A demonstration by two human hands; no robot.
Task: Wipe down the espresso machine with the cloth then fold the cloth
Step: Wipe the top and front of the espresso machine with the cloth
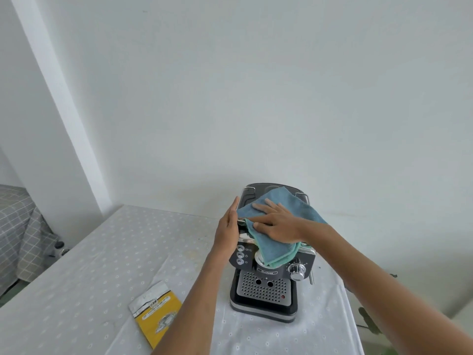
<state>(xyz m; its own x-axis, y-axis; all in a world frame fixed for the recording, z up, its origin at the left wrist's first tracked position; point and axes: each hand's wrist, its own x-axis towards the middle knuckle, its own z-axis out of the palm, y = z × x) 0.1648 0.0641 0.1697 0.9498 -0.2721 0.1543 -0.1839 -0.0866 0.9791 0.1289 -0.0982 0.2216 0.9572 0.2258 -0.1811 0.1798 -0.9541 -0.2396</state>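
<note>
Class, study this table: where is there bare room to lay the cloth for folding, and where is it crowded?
Free: the stretch of table between the wall, the yellow packet and the espresso machine. Crowded: the machine's top, where the cloth lies under the right hand, the left hand beside it.

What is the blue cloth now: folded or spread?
Mostly spread: the cloth drapes over the espresso machine, a corner hanging down its front, under the flat right hand.
</note>
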